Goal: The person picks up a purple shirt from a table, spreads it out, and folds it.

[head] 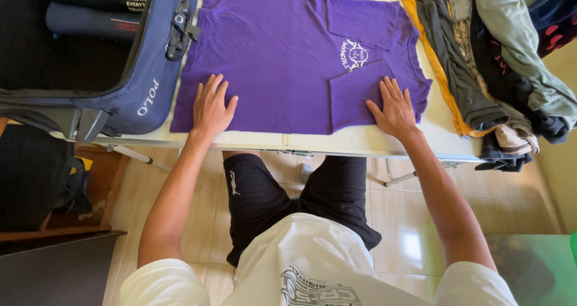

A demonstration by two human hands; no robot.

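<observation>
Purple T-shirt (pixel 282 54) lies flat on the white table (pixel 354 141); the left hand (pixel 212 106) and right hand (pixel 393 109) press its near edge, fingers (pixel 390 90) slightly spread and flat, nothing pinched.

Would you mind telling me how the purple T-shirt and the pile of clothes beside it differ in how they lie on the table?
The purple T-shirt lies spread flat with its sleeves folded in; the pile of clothes is heaped and crumpled. The T-shirt is one colour, while the pile mixes orange, grey, green and black. The left hand and right hand press on the T-shirt; neither touches the pile, which hangs over the table edge. Both rest on the same table.
</observation>
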